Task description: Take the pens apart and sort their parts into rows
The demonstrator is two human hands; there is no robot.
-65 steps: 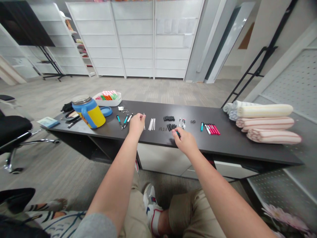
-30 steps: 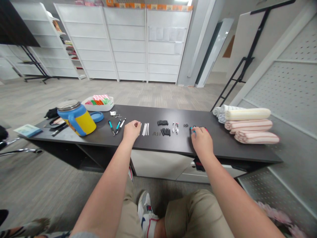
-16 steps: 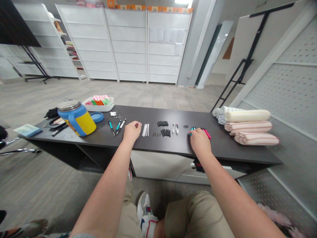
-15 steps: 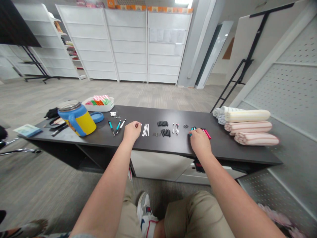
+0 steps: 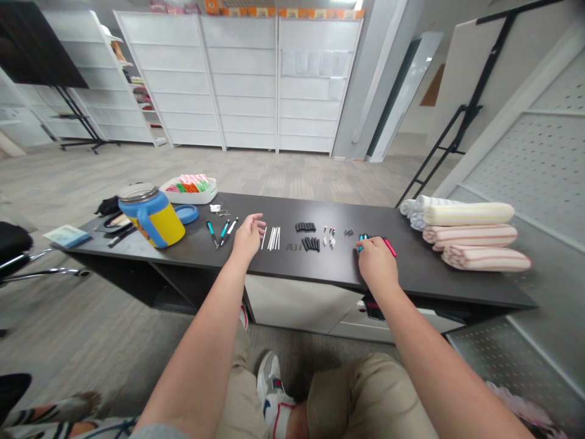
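My left hand (image 5: 249, 239) is over the dark tabletop with its fingers apart. A single white stick (image 5: 264, 239), thin like a pen refill, is at its fingertips; whether they touch it I cannot tell. Just right of that, several more white sticks (image 5: 274, 238) lie in a row. My right hand (image 5: 377, 259) has its fingers bent down and closed on a teal pen barrel (image 5: 361, 246), mostly hidden by the hand. Red barrels (image 5: 390, 246) lie beyond its knuckles. Between the hands are black grips (image 5: 311, 244), small springs (image 5: 294, 247), clear and metal bits (image 5: 332, 241) and small metal parts (image 5: 348, 232).
Assembled pens (image 5: 224, 230) lie left of my left hand. Further left stand a blue and yellow jug (image 5: 153, 218), its blue lid (image 5: 186, 213) and a white tray (image 5: 206, 195) of colourful packets. Rolled towels (image 5: 484, 257) are stacked at the right end of the table (image 5: 411, 277).
My left hand's fingers have gone from pinched to spread, and a separate white stick now shows beside them. My right hand stays at the barrels. The view has shifted slightly.
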